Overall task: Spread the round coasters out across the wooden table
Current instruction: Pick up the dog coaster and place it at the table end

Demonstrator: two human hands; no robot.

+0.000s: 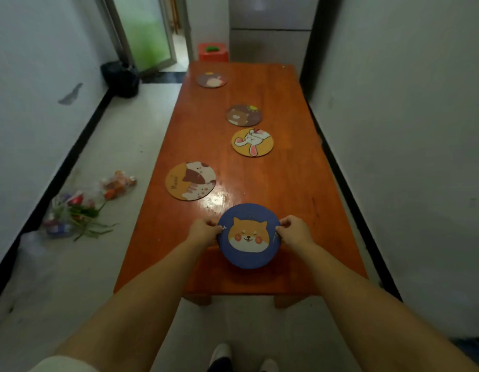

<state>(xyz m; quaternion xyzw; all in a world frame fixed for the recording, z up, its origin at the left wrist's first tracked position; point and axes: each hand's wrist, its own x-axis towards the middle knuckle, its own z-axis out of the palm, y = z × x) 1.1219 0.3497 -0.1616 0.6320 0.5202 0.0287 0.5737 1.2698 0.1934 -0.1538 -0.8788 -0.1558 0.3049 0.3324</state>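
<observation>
5 round flat coasters are on or over the long, glossy orange-brown wooden table (286,170). Nearest the front edge is a blue round coaster with an orange-and-white dog face (248,235), pinched at its left and right edges; whether it rests flat on the wood or is lifted slightly cannot be told. Further back on the left lies an orange round coaster with a white-and-brown spotted cat and a fish (190,181), flat. Right of centre lies a yellow round coaster with a white rabbit (252,142), and just beyond it, apart, a brown round coaster with a bear face (244,115). Near the far-left corner lies a brown round coaster with a pale figure (211,80), its picture too blurred to read.
</observation>
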